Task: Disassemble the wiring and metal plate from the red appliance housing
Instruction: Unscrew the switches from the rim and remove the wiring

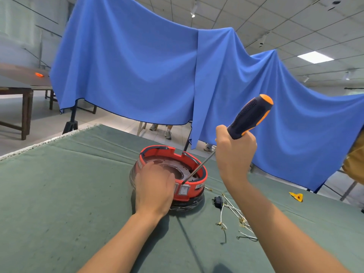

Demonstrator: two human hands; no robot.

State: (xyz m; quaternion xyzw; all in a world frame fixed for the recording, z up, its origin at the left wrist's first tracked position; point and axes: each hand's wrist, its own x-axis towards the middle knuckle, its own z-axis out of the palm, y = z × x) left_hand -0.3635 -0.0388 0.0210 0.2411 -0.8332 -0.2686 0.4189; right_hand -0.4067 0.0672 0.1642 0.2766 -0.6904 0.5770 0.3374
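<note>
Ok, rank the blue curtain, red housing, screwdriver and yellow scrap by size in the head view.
1. blue curtain
2. red housing
3. screwdriver, nearly as long but thinner
4. yellow scrap

Screwdriver (250, 117) tip (right hand's (235, 152)) at housing (195, 186)

Screwdriver tip (183, 183) and housing's near-left rim (137, 170) behind left hand (155, 191)
</note>
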